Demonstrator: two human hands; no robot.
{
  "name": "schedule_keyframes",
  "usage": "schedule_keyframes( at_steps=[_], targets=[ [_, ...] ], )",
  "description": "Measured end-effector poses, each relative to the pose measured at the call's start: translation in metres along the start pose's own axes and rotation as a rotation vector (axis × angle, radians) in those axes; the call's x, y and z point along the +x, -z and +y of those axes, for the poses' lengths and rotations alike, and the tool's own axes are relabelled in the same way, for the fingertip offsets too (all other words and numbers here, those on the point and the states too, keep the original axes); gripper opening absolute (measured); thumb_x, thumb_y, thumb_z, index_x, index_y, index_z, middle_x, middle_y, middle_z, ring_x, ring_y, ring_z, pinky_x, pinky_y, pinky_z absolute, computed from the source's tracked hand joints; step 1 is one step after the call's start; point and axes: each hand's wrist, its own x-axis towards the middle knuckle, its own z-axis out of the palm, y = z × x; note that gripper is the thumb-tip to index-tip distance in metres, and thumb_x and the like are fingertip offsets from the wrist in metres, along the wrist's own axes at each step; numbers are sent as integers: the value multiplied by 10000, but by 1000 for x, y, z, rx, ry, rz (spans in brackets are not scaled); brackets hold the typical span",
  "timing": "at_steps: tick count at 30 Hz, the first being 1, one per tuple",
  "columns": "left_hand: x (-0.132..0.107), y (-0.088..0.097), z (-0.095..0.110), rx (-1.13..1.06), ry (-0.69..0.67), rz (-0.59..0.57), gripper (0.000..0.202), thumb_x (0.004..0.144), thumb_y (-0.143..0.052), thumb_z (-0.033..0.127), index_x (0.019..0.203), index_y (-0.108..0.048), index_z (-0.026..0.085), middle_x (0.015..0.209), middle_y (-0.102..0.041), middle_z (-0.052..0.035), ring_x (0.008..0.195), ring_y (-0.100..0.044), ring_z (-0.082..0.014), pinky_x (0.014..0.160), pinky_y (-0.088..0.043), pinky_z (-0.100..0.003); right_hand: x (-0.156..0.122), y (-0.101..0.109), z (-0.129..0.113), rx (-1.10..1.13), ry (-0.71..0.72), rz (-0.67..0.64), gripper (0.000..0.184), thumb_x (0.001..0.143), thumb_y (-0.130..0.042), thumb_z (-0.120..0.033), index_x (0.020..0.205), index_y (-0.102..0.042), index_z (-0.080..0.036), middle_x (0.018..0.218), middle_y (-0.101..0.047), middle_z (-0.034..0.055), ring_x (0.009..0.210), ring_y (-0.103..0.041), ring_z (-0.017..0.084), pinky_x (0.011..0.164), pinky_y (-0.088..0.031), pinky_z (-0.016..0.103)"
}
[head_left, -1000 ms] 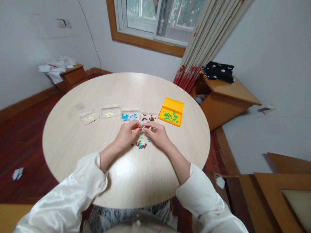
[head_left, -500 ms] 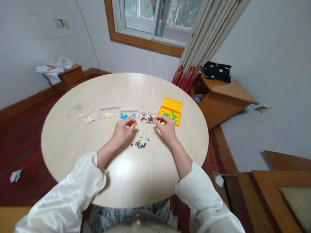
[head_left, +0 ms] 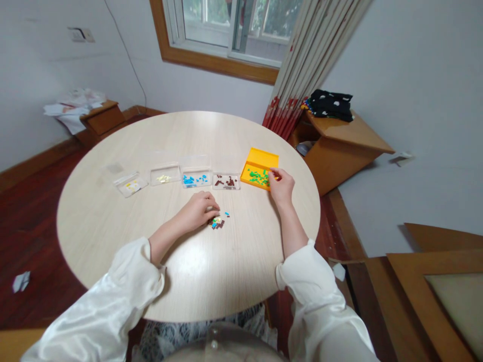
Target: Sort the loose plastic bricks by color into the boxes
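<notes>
My left hand [head_left: 199, 209] rests low over the table, fingers curled together at the upper left of a mixed pile of small brown, blue, green and pale toy bricks [head_left: 218, 225]. What its fingertips pinch, if anything, is hidden. One blue brick [head_left: 227, 213] lies just beyond the pile. Farther right, my right hand [head_left: 283, 187] reaches into the yellow box [head_left: 260, 158] at its right side. Its thumb and fingers are closed beside the green bricks [head_left: 258, 176]; any piece between them is too small to make out.
Left of the yellow box stand clear boxes holding brown bricks [head_left: 230, 182], blue bricks [head_left: 189, 180] and cream bricks [head_left: 163, 179]. A clear bag [head_left: 131, 186] with yellow and white pieces lies at the far left. The round table [head_left: 211, 286] is pale wood.
My right hand has moved right, from beside the brown bricks to the yellow box. My left hand has come down and nearer to the mixed pile. The view has shifted slightly.
</notes>
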Motion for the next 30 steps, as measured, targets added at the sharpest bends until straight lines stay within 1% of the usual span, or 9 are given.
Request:
schedule_keyframes(
  at_steps=[4, 8, 11, 15, 17, 19, 21, 24, 30],
  targets=[
    [1, -2, 0, 45, 14, -40, 91, 794, -610, 155, 765, -696, 163, 847, -630, -72, 863, -562, -204, 829, -433, -356, -1, -1, -2, 11, 4, -5, 223, 741, -559, -269, 849, -702, -136, 825, -711, 100, 735, -628, 192, 732, -496, 357],
    [0, -4, 1, 43, 2, -23, 124, 796, -558, 121, 752, -665, 163, 837, -631, -71, 848, -555, -197, 822, -428, -352, -2, -2, -2, 29, 10, -11, 227, 732, -567, -276, 849, -704, -139, 821, -715, 96, 721, -626, 186, 710, -498, 349],
    [0, -3, 2, -4, 19, 45, 131, 816, -513, 149, 751, -626, 164, 789, -630, -59, 797, -551, -190, 783, -427, -344, -3, -2, -2, 52, 24, -10, 224, 738, -562, -288, 834, -701, -140, 817, -715, 96, 723, -631, 191, 685, -492, 345],
    [0, 1, 4, -148, 103, 215, 149, 853, -454, 212, 795, -584, 167, 724, -612, -22, 688, -538, -153, 690, -428, -292, -12, -9, -14, 78, 64, -19, 216, 765, -548, -314, 802, -696, -160, 822, -713, 82, 740, -632, 189, 691, -485, 343],
    [0, 3, 4, -194, 139, 294, 141, 845, -469, 233, 780, -578, 170, 719, -617, -14, 681, -545, -147, 690, -435, -286, -25, -15, -30, 106, 109, -85, 215, 784, -542, -318, 797, -697, -170, 815, -712, 72, 738, -627, 182, 689, -483, 334],
    [0, 4, 3, -221, 164, 339, 119, 829, -487, 222, 782, -584, 171, 749, -640, -21, 716, -571, -153, 721, -447, -294, -42, -23, -49, 151, 178, -209, 203, 801, -544, -311, 805, -702, -183, 805, -710, 63, 737, -625, 176, 666, -481, 314],
    [0, 4, 2, -248, 175, 350, 107, 820, -488, 197, 797, -590, 174, 786, -661, -29, 754, -596, -160, 750, -458, -303, -61, -31, -68, 213, 257, -362, 190, 821, -540, -283, 836, -709, -199, 819, -712, 58, 752, -626, 171, 666, -482, 304],
    [1, 3, 0, -297, 170, 362, 100, 815, -479, 176, 809, -579, 176, 802, -662, -28, 771, -615, -158, 755, -472, -298, -82, -41, -85, 281, 332, -503, 178, 833, -547, -253, 876, -713, -208, 832, -709, 50, 766, -624, 165, 701, -491, 310],
    [2, 0, -2, -398, 182, 394, 25, 787, -509, 175, 764, -501, 180, 736, -614, -1, 726, -616, -143, 715, -488, -276, -88, -47, -83, 320, 336, -549, 144, 817, -589, -238, 889, -710, -210, 816, -698, 41, 748, -616, 153, 692, -490, 303]
  ],
)
